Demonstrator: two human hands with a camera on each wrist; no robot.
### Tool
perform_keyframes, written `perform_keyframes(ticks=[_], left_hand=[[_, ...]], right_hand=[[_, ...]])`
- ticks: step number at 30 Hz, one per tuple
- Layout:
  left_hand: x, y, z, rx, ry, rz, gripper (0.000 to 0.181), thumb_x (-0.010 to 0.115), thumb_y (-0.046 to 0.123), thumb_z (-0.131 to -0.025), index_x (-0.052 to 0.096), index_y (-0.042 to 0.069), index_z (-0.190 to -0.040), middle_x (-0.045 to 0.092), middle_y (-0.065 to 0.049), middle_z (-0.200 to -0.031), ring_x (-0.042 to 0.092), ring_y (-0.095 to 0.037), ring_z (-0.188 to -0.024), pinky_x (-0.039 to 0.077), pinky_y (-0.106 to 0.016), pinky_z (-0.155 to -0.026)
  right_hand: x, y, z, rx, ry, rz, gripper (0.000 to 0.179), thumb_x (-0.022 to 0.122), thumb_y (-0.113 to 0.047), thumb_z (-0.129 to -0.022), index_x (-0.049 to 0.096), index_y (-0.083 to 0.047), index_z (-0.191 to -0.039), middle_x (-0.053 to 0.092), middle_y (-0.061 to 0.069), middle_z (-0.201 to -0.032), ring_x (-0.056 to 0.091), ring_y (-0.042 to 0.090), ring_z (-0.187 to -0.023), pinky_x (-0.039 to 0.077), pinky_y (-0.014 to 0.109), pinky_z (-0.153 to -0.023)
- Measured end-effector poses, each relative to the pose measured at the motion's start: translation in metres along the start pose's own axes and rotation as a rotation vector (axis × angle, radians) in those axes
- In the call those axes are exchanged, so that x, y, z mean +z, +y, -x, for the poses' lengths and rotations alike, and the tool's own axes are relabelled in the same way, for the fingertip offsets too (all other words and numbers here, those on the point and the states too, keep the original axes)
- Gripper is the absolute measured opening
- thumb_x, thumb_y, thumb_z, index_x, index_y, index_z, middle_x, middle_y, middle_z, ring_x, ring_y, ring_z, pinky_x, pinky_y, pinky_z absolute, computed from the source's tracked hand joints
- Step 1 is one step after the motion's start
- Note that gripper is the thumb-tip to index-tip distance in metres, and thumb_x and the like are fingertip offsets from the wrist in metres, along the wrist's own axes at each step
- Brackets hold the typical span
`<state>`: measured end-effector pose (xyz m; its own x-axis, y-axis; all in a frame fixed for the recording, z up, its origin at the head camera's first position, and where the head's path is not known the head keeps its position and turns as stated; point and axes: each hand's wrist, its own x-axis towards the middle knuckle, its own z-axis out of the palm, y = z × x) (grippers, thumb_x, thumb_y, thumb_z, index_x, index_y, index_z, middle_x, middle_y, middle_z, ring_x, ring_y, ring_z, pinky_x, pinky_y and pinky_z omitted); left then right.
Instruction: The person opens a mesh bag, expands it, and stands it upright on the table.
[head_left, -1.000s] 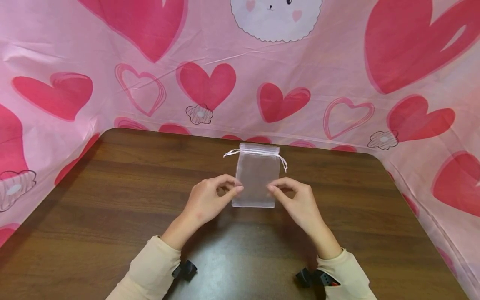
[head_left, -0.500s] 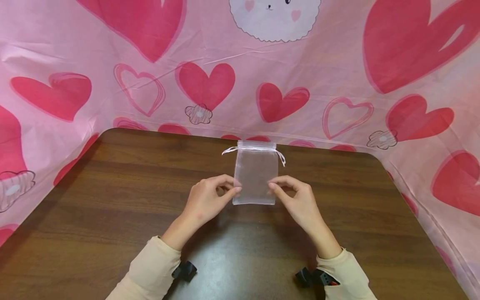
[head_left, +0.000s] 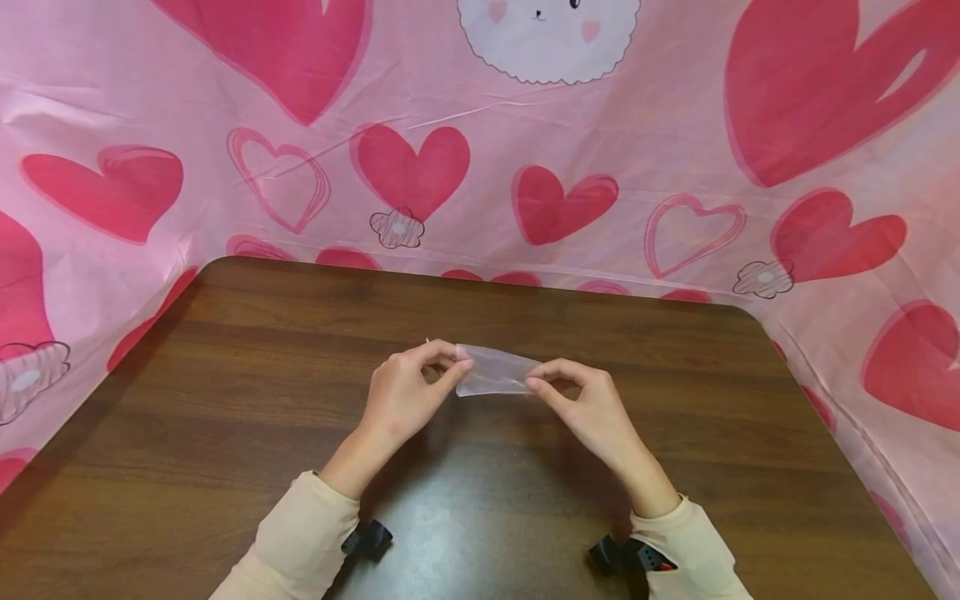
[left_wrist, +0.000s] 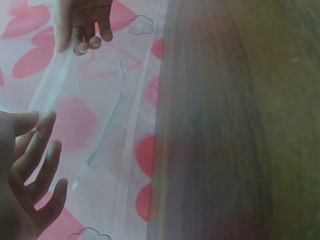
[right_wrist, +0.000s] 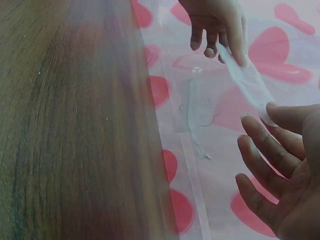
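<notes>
A sheer white drawstring pouch [head_left: 493,372] is stretched between both hands above the table. Thumb and forefinger of my left hand [head_left: 405,392] pinch its left edge, while my right hand [head_left: 596,408] pinches the right edge the same way. From the head it looks foreshortened, a narrow strip with its upper part folded or tilted out of sight. The left wrist view has the pouch [left_wrist: 52,85] as a pale band between the hands, and its thin white drawstring [left_wrist: 107,122] hangs farther off. The drawstring [right_wrist: 190,110] also shows in the right wrist view, with the other fingers spread loosely.
A dark brown wooden table [head_left: 225,375] with rounded far corners lies under the hands. Pink cloth [head_left: 487,142] printed with red hearts rises behind it and along both sides. Black wrist devices [head_left: 367,542] sit at the cream sleeves [head_left: 300,533].
The pouch, earlier seen full-face with its drawstring top toward the far edge, now appears as a short strip, its top tipped away. Both hands have shifted slightly left, the left one also up.
</notes>
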<state>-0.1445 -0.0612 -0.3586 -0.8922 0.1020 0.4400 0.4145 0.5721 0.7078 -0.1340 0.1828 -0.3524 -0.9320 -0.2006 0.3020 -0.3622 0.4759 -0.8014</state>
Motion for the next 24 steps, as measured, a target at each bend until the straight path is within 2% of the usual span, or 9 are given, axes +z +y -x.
perform_keyframes(ticks=[4,13,18,20,24], left_hand=[[0.0001,0.0001,-0.0004,-0.013,-0.019,-0.006,0.009,0.075,0.032,-0.089,0.075,0.025,-0.094,0.071,0.015,-0.078,0.065,0.0,-0.068,0.047,-0.034,-0.065],[-0.0016,0.0002,-0.0005,-0.045,-0.051,-0.055,0.01,0.072,0.039,-0.091,0.075,0.03,-0.094,0.067,0.019,-0.075,0.062,-0.001,-0.069,0.045,-0.034,-0.066],[-0.0027,-0.0007,-0.0008,-0.026,-0.036,-0.081,0.007,0.073,0.035,-0.091,0.075,0.03,-0.094,0.069,0.017,-0.083,0.063,-0.006,-0.074,0.046,-0.034,-0.068],[-0.0028,-0.0012,-0.0008,-0.012,-0.032,-0.081,0.007,0.074,0.033,-0.09,0.075,0.03,-0.096,0.07,0.015,-0.087,0.063,-0.008,-0.076,0.047,-0.034,-0.068],[-0.0027,-0.0026,-0.0009,0.05,-0.025,-0.071,0.023,0.08,0.026,-0.084,0.074,0.029,-0.107,0.071,0.014,-0.098,0.065,-0.008,-0.083,0.047,-0.034,-0.066]], right_hand=[[-0.0008,-0.0006,0.0004,-0.002,0.032,-0.014,0.009,0.074,-0.019,-0.091,0.075,-0.011,-0.094,0.072,-0.002,-0.082,0.065,0.014,-0.078,0.05,0.028,-0.07],[-0.0035,-0.0005,-0.0005,-0.023,0.137,-0.098,0.008,0.074,-0.016,-0.091,0.075,-0.009,-0.092,0.071,0.004,-0.078,0.066,0.018,-0.078,0.049,0.022,-0.075],[-0.0049,-0.002,-0.0008,-0.015,0.162,-0.153,0.008,0.073,-0.014,-0.091,0.075,-0.006,-0.092,0.071,0.012,-0.079,0.067,0.021,-0.076,0.052,0.023,-0.073],[-0.0055,-0.0026,-0.0009,-0.012,0.162,-0.172,0.009,0.073,-0.013,-0.091,0.074,-0.004,-0.092,0.071,0.012,-0.079,0.067,0.016,-0.076,0.052,0.024,-0.073],[-0.0065,-0.0027,-0.0013,0.009,0.14,-0.198,0.01,0.072,-0.011,-0.091,0.073,-0.002,-0.094,0.07,0.014,-0.079,0.067,0.014,-0.075,0.052,0.023,-0.073]])
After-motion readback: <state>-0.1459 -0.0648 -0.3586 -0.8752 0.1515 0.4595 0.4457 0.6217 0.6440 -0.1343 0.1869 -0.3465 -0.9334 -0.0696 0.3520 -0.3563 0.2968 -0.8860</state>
